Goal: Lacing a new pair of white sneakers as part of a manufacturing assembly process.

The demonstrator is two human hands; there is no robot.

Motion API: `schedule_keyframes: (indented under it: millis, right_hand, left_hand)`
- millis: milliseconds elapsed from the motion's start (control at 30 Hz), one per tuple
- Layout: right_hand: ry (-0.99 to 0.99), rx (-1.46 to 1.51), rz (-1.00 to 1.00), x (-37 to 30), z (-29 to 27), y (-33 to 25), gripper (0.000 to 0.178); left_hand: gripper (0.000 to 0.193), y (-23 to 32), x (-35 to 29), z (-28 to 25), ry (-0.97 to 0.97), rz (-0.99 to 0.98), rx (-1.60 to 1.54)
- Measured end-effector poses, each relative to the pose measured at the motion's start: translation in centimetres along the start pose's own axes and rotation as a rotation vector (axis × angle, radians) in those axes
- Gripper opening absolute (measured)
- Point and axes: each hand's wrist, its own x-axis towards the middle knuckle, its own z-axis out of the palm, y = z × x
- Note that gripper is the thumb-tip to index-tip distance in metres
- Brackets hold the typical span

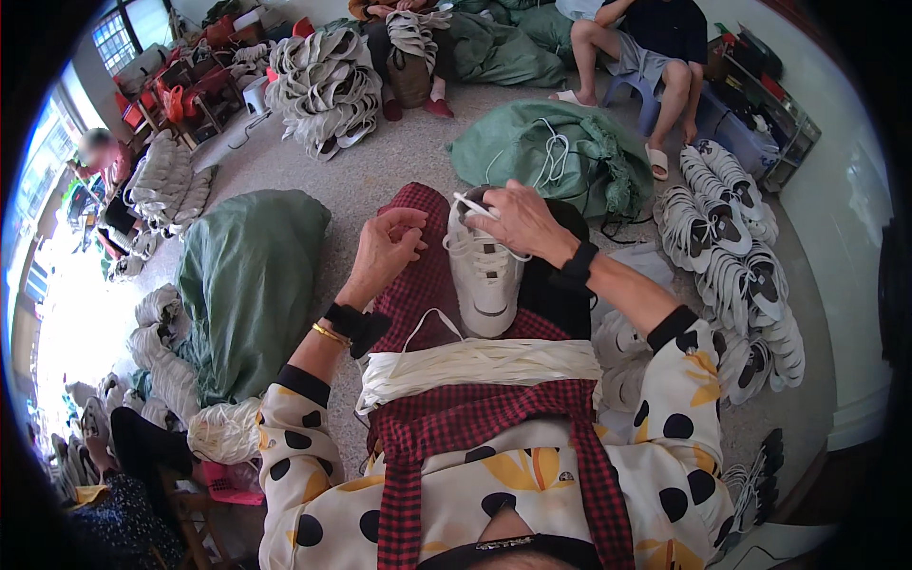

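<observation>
A white lace-up sneaker (486,277) rests on my lap with its toe toward me, on a red-and-black checked apron (418,275). My right hand (525,223) is at the shoe's collar, its fingers closed on a white shoelace (472,205) that loops over the opening. My fingers hide part of the collar and the upper eyelets. Left of the shoe and apart from it, my left hand (389,239) is raised, fingers loosely bent and apart, with nothing visible in them. A thick bundle of white laces (475,369) lies across my lap, nearer me than the toe.
Green sacks (252,285) stand at my left, and another green sack (551,157) lies ahead with white cord on it. Rows of stacked shoes (727,256) line the right side. A shoe pile (323,90) and seated people are farther off. A pink basket (233,483) sits lower left.
</observation>
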Motion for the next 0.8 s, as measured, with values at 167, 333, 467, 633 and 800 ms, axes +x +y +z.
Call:
schedule_keyframes:
  millis: [167, 333, 467, 633, 800]
  right_hand:
    - [0.162, 0.801, 0.166, -1.4, 1.5, 6.2, 0.05]
    - [0.233, 1.12, 0.495, -2.3, -2.0, 5.3, 0.058]
    - [0.334, 1.406, 0.673, -3.0, -0.5, 8.3, 0.054]
    - [0.377, 1.775, 0.197, -5.5, 3.8, 13.3, 0.039]
    - [0.461, 1.899, -0.162, -2.9, 3.9, 12.7, 0.028]
  left_hand:
    - [0.024, 0.6, 0.8, 0.7, -0.014, 0.013, 0.105]
    - [0.024, -0.7, 2.2, 1.4, -0.061, 0.077, 0.292]
    - [0.03, -0.4, 4.7, 3.1, -0.085, 0.169, 0.441]
    - [0.052, -1.0, 8.0, 4.8, -0.384, -0.024, 0.41]
    - [0.049, 0.1, 7.0, 5.5, -0.397, -0.179, 0.207]
